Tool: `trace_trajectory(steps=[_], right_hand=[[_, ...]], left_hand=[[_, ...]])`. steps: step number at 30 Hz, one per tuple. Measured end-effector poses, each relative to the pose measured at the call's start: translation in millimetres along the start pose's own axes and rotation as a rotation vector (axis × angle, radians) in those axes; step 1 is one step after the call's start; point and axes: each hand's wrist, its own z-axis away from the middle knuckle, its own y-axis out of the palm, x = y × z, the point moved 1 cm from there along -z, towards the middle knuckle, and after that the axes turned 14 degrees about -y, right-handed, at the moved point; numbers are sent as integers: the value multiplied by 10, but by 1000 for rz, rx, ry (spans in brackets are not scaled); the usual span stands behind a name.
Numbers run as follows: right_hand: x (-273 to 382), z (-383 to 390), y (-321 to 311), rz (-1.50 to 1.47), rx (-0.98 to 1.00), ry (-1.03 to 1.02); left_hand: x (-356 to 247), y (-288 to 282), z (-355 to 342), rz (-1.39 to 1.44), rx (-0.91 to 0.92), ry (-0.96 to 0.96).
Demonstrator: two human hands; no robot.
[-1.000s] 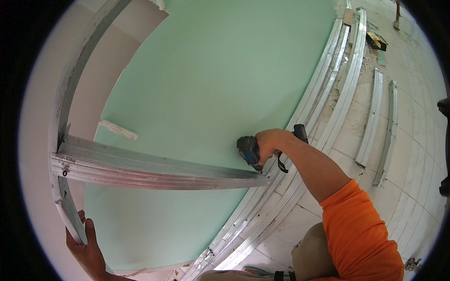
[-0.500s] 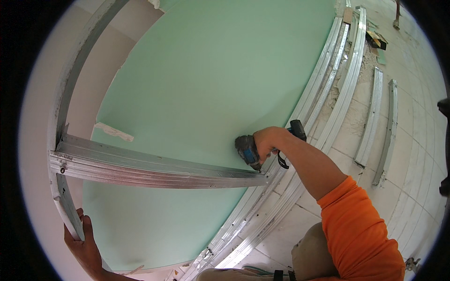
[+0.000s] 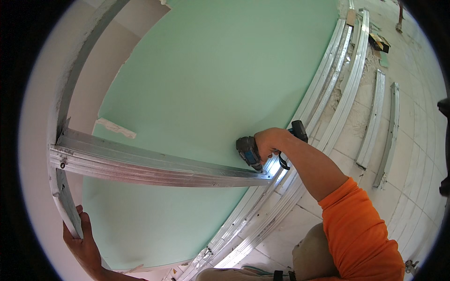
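My right hand (image 3: 270, 143) is wrapped round the grip of a dark cordless drill (image 3: 249, 151) with blue parts. The drill's tip points down at the right end of a metal stud (image 3: 154, 164), where it meets the metal track along the floor. Bright light falls on the metal beside the tip; the bit itself is too small to make out. At the lower left, my left hand (image 3: 86, 242) grips the end of an upright metal profile (image 3: 69, 209), with fingers round its edge. The stud's left end joins this profile, and a screw head shows there.
Behind the stud stands a green drywall board (image 3: 211, 75). Long metal tracks (image 3: 344, 103) run along the tiled floor, with two shorter profiles (image 3: 371, 119) lying to their right. A small dark box (image 3: 378, 43) lies at the far right. My bent knee (image 3: 311, 250) is near the tracks.
A bright light now shines on the metal beside the drill tip. The view has shifted slightly; both hands keep their holds.
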Motion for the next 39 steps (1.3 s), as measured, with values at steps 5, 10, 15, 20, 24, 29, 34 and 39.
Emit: trace_trajectory(steps=[5, 10, 15, 20, 24, 29, 34, 39], right_hand=[[16, 7, 1, -16, -1, -3], [20, 12, -11, -7, -2, 21], [32, 31, -18, -2, -7, 18], [30, 28, -29, -8, -10, 32], [15, 46, -31, -18, -24, 22], [18, 83, -38, -6, -46, 16], [32, 102, -60, -7, -38, 20], [24, 112, -69, -21, -43, 15]], left_hand=[[24, 3, -6, -46, -43, 14], [44, 9, -11, -18, -3, -26], [40, 13, 2, -6, -28, -18], [42, 8, 7, -15, -30, -24], [37, 5, 7, -27, -14, 9], [23, -2, 17, -53, -44, 10], [10, -2, 20, 10, 14, 12], [7, 6, 24, 26, 9, 13]])
